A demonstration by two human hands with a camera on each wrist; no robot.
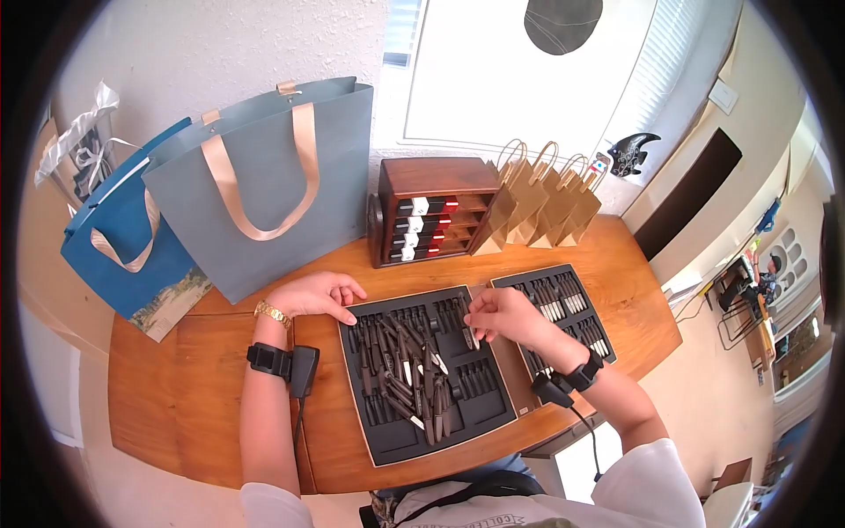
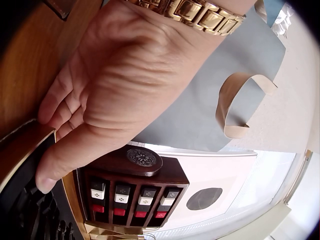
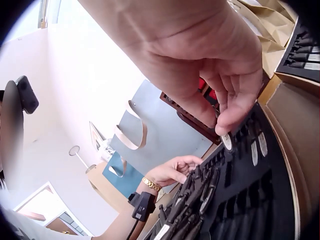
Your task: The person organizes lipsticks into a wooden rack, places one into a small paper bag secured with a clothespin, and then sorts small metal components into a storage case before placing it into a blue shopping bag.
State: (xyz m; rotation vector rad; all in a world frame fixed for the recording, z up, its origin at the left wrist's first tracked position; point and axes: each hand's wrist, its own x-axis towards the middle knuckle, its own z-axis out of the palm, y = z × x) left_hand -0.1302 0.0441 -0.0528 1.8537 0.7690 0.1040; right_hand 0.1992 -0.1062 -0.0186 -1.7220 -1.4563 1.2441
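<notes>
While the left hand [image 1: 308, 295] rests, fingers relaxed, at the far-left corner of the black slotted tray [image 1: 484, 412], the head view places the right hand [image 1: 510, 317] above the tray's far-right section. The left wrist view shows the thumb [image 2: 62, 160] over the tray's rim. In the right wrist view, the nearer right hand pinches a pale-ended stick [image 3: 227, 142] over the tray, long axis roughly parallel to the seated sticks [image 3: 262, 144].

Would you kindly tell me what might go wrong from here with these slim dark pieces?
The held piece, pinched by the right hand, could slip and drop. The loose pile, lying askew in the black tray, might slide if disturbed. The left hand, its thumb over the tray's edge, could nudge the tray.
</notes>
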